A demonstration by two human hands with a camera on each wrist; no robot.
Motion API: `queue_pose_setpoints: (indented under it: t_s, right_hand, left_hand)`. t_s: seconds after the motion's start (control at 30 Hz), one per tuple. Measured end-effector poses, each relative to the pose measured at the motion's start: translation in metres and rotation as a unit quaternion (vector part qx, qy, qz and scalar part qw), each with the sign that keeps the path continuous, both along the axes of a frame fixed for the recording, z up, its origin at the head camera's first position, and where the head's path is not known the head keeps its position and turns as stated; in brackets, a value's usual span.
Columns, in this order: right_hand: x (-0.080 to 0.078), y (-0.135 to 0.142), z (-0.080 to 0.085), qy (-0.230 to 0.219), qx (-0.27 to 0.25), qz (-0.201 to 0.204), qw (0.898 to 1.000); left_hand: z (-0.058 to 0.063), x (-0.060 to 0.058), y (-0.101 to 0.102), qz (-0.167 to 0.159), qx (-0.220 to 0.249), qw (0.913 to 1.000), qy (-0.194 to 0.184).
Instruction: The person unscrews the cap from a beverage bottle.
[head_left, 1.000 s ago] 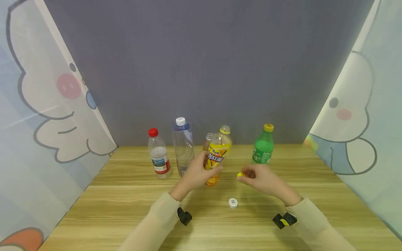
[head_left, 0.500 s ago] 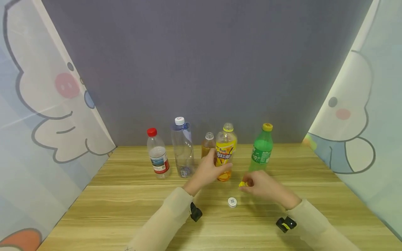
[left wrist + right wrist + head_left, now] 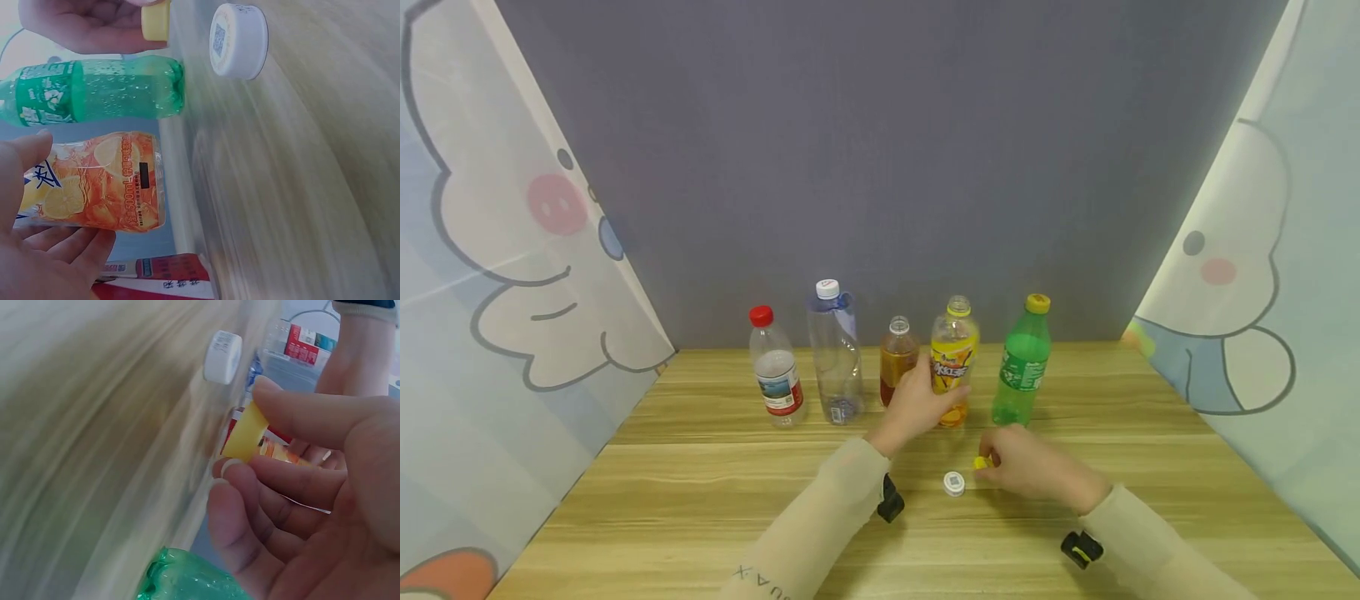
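My left hand [image 3: 917,406] holds a clear drink bottle [image 3: 953,354] with a yellow label, its fingers and thumb around the lower body. The bottle stands upright and its mouth is uncovered. Between thumb and fingertips, my right hand [image 3: 1033,467] pinches a small yellow bottle cap [image 3: 247,434], low over the table in front of a green bottle [image 3: 1021,367]. A white bottle cap [image 3: 953,483] with a square code on top lies just left of the right hand. Behind the left hand stands an uncapped bottle of amber liquid [image 3: 897,367].
To the left stand a tall clear bottle [image 3: 837,358] with a white cap and a smaller clear bottle [image 3: 778,375] with a red cap. The green bottle wears its own yellow cap. A dark grey panel [image 3: 880,167] rises behind the wooden table [image 3: 662,500].
My left hand has shifted the yellow-label bottle rightward, away from the amber one and closer to the green one. My right hand has come down toward the table with the yellow cap.
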State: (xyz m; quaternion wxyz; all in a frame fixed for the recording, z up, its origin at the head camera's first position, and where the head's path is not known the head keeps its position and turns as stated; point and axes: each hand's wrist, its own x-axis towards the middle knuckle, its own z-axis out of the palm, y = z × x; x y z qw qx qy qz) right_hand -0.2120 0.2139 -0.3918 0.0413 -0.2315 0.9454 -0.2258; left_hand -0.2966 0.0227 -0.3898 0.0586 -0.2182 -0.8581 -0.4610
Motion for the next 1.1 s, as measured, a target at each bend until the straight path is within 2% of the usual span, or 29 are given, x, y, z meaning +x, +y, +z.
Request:
queue_pose_setpoints:
  t_s: [0.23, 0.5, 0.83, 0.97, 1.1]
  right_hand:
    - [0.006, -0.001, -0.004, 0.002, 0.029, 0.013, 1.000]
    - [0.011, -0.002, -0.009, 0.006, 0.065, 0.017, 0.998]
    - [0.015, -0.002, -0.013, 0.029, 0.076, 0.034, 0.996]
    - [0.017, -0.002, -0.011, 0.027, 0.076, 0.036, 0.996]
    - [0.019, 0.000, -0.007, 0.030, 0.075, 0.038, 0.996]
  left_hand:
    - [-0.003, -0.005, 0.011, 0.020, -0.025, 0.9994, -0.010]
    - [-0.002, -0.008, 0.016, 0.023, -0.022, 0.9994, -0.015]
    - [-0.004, -0.012, 0.021, 0.028, -0.023, 0.9989, -0.028]
    - [-0.005, -0.014, 0.023, 0.027, -0.020, 0.9988, -0.036]
    - [-0.007, -0.016, 0.027, 0.039, -0.033, 0.9975, -0.049]
